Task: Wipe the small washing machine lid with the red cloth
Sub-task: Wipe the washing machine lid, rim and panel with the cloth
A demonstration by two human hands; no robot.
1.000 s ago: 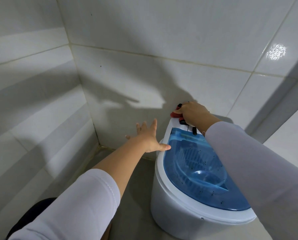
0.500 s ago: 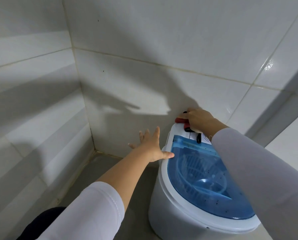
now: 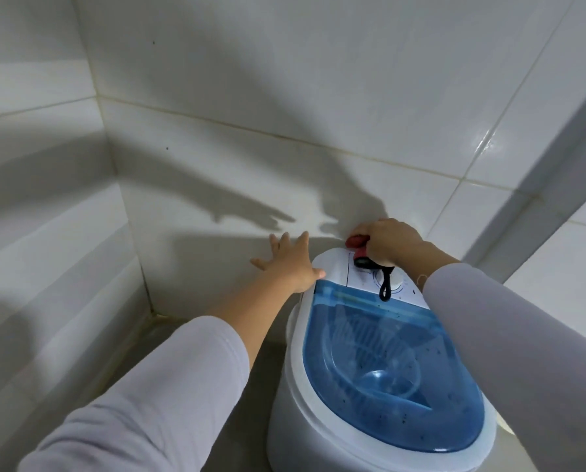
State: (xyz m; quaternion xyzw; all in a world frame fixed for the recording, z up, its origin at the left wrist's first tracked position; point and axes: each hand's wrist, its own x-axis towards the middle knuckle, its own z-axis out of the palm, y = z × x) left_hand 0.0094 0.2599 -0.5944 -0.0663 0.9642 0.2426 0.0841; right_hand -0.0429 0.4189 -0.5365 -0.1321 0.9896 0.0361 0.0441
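A small white washing machine (image 3: 284, 413) stands on the floor against the tiled wall. Its see-through blue lid (image 3: 386, 369) is closed and speckled with dark spots. My right hand (image 3: 388, 240) is closed on a red cloth (image 3: 358, 240) at the far end of the machine, on the white control panel (image 3: 363, 277). A black cord loop (image 3: 385, 284) hangs below that hand over the panel. My left hand (image 3: 289, 264) has its fingers spread, its thumb touching the machine's left rim near the lid's far corner.
White tiled walls (image 3: 284, 97) meet in a corner at the left. A grey floor (image 3: 250, 386) runs between the left wall and the machine. A grey vertical edge (image 3: 557, 158) stands at the right.
The view has shifted slightly. My right hand stays on the red cloth at the panel, a little further back. My left hand keeps its spread pose beside the rim.
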